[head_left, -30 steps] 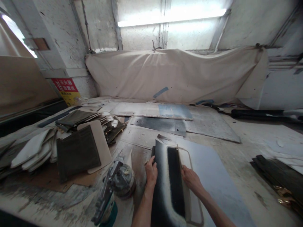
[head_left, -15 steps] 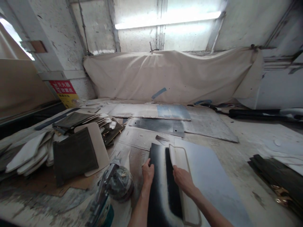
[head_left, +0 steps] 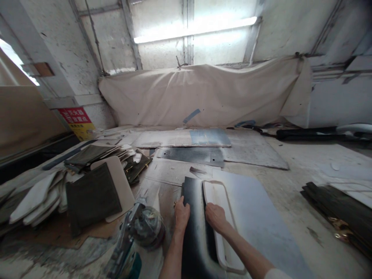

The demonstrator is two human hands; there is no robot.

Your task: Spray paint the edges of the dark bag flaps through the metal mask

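Now, step: fitting the pale insert (head_left: 219, 217) into the dark panel (head_left: 194, 232).
Left hand (head_left: 181, 214): fingers clamped on panel's left edge.
Right hand (head_left: 215, 217): fingers seemingly together, pressing insert.
Next: likely even pressure along the insert.
Left of panel: spray gun (head_left: 136, 236).

Both my forearms come up from the bottom edge of the view, side by side and angled a bit toward each other. My left hand (head_left: 181, 213) is palm down, fingers curled loosely forward, thumb tucked on the inner side, wrist pretty straight. My right hand (head_left: 215, 217) sits just beside it, close but not touching, also palm down, knuckles up and fingers bent over so the tips are hidden. Right forearm runs in from the lower right corner, bare up to a bit of pale sleeve.
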